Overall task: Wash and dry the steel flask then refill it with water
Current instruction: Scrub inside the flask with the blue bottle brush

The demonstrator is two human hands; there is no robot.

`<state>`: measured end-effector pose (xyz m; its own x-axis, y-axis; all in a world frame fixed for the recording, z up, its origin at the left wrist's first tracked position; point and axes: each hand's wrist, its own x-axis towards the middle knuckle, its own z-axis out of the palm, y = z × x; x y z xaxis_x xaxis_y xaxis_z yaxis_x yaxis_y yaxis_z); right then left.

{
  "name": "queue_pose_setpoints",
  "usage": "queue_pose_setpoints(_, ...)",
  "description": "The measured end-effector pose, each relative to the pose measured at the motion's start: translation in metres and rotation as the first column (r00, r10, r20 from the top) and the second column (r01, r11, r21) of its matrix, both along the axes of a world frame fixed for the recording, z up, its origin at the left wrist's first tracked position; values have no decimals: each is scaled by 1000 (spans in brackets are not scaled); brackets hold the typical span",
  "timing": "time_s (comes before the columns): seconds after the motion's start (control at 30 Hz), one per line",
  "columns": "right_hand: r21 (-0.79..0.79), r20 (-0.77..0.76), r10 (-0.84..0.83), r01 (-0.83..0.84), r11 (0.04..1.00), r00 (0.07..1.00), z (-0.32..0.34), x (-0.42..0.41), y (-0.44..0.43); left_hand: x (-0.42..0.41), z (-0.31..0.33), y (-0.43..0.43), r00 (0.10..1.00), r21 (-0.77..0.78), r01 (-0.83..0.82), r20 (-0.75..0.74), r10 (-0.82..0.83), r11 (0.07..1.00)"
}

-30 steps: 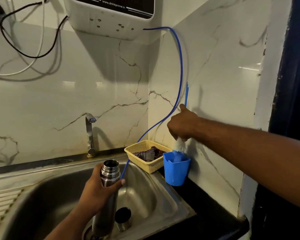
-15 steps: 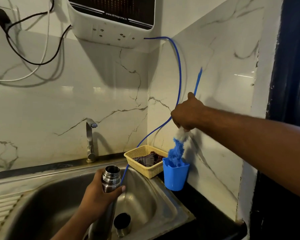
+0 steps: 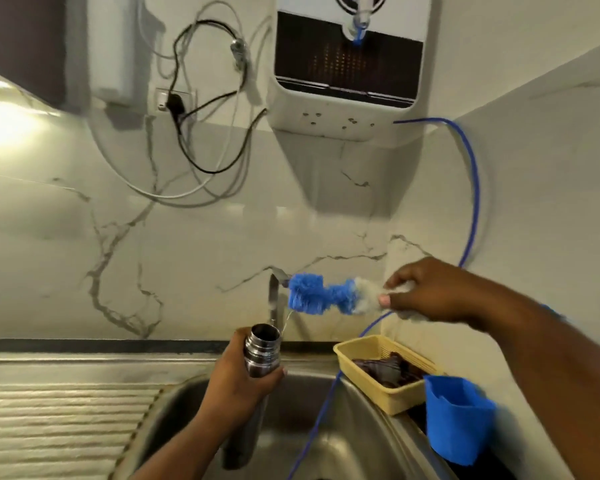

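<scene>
My left hand [image 3: 238,379] grips the steel flask [image 3: 261,351] just below its neck and holds it upright over the sink [image 3: 174,403], its mouth open. My right hand [image 3: 426,292] holds a bottle brush [image 3: 321,294] with blue and white bristles. The brush lies almost level, its blue tip pointing left, above and to the right of the flask's mouth. Water drips from the bristles. The steel tap [image 3: 274,296] stands behind the flask. The flask's lower part reaches down into the basin.
A water purifier [image 3: 347,98] hangs on the marble wall, with a blue hose [image 3: 473,188] running down into the sink. A yellow basket [image 3: 371,386] with a cloth and a blue cup [image 3: 454,424] sit at the right. The ribbed drainboard [image 3: 59,420] lies left.
My right hand has lifted the brush out of the blue cup and swung it left, level, toward the flask. My head has tilted up; the flask has stayed over the sink.
</scene>
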<state>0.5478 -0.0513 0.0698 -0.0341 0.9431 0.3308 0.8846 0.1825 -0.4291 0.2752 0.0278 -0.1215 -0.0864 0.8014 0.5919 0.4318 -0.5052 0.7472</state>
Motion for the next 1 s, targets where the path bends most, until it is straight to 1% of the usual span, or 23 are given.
queue_pose_setpoints(0.03, -25, -77, 30, -32, 999, 997, -12, -7, 4, -8, -1, 1, 1000, 18, -27, -9, 27, 999)
queue_pose_setpoints(0.1, -64, -158, 68, -79, 995, 985, -32, -18, 13, -21, -9, 3, 998, 51, -63, -26, 65, 997)
queue_pose_setpoints(0.17, -75, -180, 103, -118, 990, 978, -47, -27, 27, -31, -19, 8, 995, 56, -70, -68, 73, 996)
queue_pose_setpoints(0.23, -69, -169, 133, -146, 987, 977, -58, -35, 38, -38, -25, 15, 992, 31, -54, -111, 57, 998)
queue_pose_setpoints(0.33, -71, -77, 170, -175, 982, 982, -71, -42, 48, -43, -23, 20, 989, 37, -67, -127, 71, 997)
queue_pose_setpoints(0.43, -83, -10, 156, -156, 984, 988, -84, -43, 55, -44, -19, 20, 982, 55, -87, -162, 95, 995)
queue_pose_setpoints(0.5, -69, 29, 131, -128, 989, 991, -90, -44, 57, -44, -20, 21, 964, 82, -108, -234, 125, 991)
queue_pose_setpoints(0.63, -65, 130, 81, -73, 995, 988, -100, -47, 52, -45, -15, 19, 875, 177, -160, -430, 223, 971)
queue_pose_setpoints(0.73, -81, 205, 62, -46, 996, 977, -109, -50, 48, -44, -14, 19, 759, 250, -169, -584, 287, 953)
queue_pose_setpoints(0.8, -78, 286, 55, -34, 996, 957, -110, -52, 47, -39, -18, 18, 673, 275, -132, -680, 290, 952)
queue_pose_setpoints(0.83, -60, 321, 55, -37, 997, 946, -111, -55, 47, -34, -19, 17, 648, 275, -117, -707, 283, 954)
queue_pose_setpoints(0.93, -57, 383, 118, -104, 993, 916, -115, -70, 45, -17, -22, 13, 625, 280, -44, -741, 245, 959)
queue_pose_setpoints(1.0, -75, 361, 165, -148, 986, 918, -124, -81, 46, -8, -23, 12, 633, 267, -10, -745, 213, 964)
